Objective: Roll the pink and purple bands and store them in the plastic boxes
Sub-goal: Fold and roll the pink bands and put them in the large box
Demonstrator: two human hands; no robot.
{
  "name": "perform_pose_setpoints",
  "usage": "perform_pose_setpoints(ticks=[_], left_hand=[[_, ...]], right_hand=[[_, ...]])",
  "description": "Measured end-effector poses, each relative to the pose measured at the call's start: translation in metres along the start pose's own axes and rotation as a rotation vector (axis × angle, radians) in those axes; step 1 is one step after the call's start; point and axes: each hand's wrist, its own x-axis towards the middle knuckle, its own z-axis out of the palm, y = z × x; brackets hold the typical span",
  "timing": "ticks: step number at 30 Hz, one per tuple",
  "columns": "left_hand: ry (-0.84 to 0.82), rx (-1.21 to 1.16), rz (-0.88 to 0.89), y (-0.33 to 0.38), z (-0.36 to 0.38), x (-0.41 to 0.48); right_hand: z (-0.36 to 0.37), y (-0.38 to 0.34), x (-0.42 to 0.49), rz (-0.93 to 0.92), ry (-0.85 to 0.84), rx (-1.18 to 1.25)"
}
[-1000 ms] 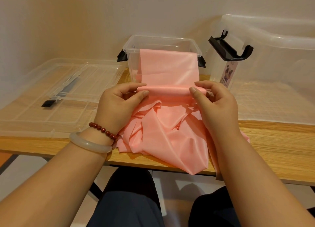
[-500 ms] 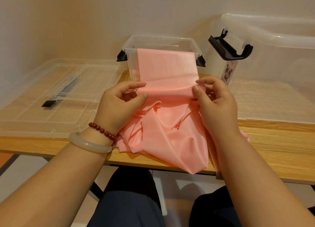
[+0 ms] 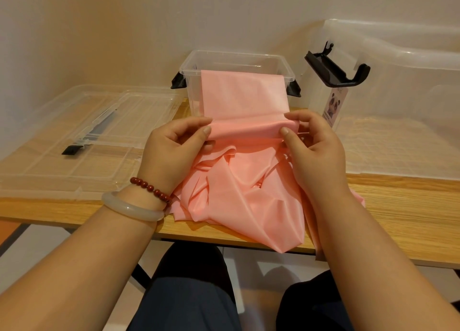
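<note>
A long pink band (image 3: 242, 97) hangs over the front rim of a small clear plastic box (image 3: 196, 64) with black latches. Its near part forms a thin roll held across between my hands. My left hand (image 3: 174, 151) pinches the roll's left end with thumb and fingers. My right hand (image 3: 316, 146) pinches the right end the same way. The loose rest of the band lies crumpled in a heap on the wooden table (image 3: 398, 206) and droops over its front edge. No purple band is in view.
A large clear box (image 3: 403, 102) with a black latch stands at the right. Clear lids (image 3: 82, 136) lie flat on the table's left half. A wall runs behind the boxes. My knees are below the table's front edge.
The roll has turned a little between my fingers and moved slightly toward the small box. Both hands keep their pinch on its ends.
</note>
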Motion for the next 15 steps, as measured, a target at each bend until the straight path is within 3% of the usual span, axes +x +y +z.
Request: perform_pose_setpoints(ticks=[15], left_hand=[[-0.064,0.051,-0.007,-0.0058,0.0006,0.0027]], right_hand=[[0.0003,0.003,0.001,-0.016,-0.022,-0.036]])
